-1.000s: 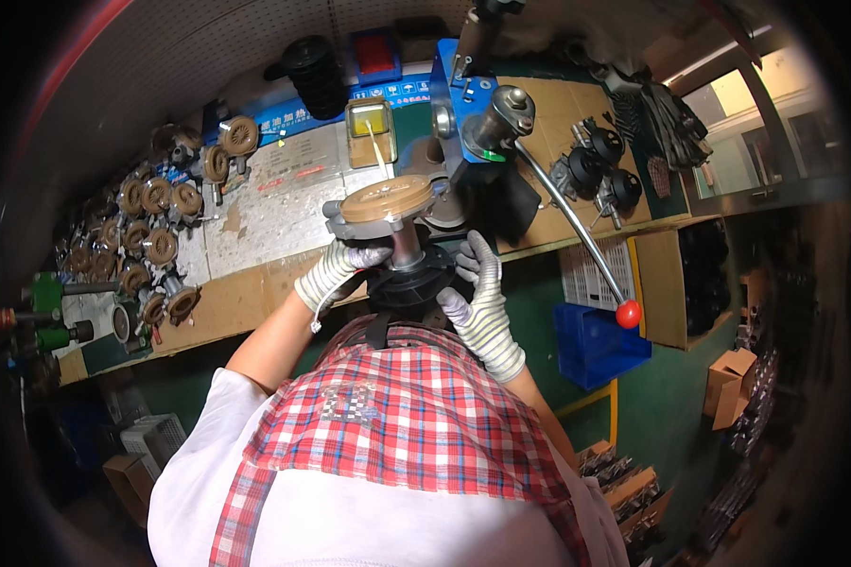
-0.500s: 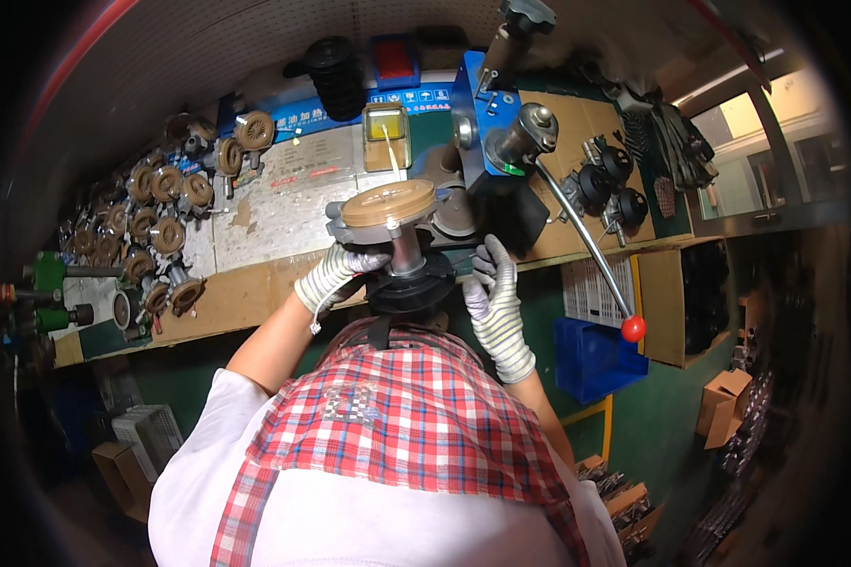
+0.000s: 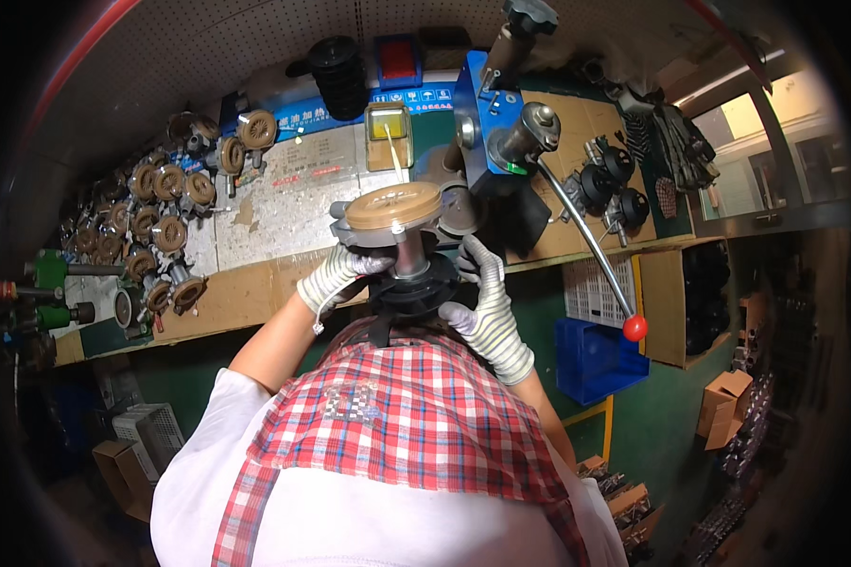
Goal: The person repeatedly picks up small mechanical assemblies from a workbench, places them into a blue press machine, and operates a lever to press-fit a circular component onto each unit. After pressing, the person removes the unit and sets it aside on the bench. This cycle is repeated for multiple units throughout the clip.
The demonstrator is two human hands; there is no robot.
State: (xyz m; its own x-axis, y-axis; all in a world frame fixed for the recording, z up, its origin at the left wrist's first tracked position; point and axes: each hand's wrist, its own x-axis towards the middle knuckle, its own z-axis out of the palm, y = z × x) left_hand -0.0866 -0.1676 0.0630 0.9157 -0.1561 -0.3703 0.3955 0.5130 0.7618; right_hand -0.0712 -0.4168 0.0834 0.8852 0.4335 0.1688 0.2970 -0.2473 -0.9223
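Observation:
A motor-like metal assembly stands in front of me at the bench edge. It has a round tan ribbed disc [image 3: 394,205] on top, a grey shaft [image 3: 409,255] below it and a black wheel [image 3: 416,288] at the bottom. My left hand [image 3: 336,276], in a striped glove, is closed around the left side of the assembly, under the disc; its fingertips are partly hidden. A thin cable with a white plug [image 3: 318,329] hangs by that wrist. My right hand [image 3: 490,317], gloved likewise, is open beside the black wheel, thumb and fingers apart near its rim.
Several similar tan-disc parts [image 3: 168,184] crowd the bench's left. Behind the assembly lies a tray with yellow contents and a brush [image 3: 388,128]. A blue press [image 3: 492,132] with a long red-knobbed lever [image 3: 634,328] stands right, reaching past the bench edge. A blue bin [image 3: 591,359] sits below.
My right hand has moved in closer to the black wheel, its thumb and fingers spreading apart. My left hand keeps its hold, and the assembly has shifted very slightly right.

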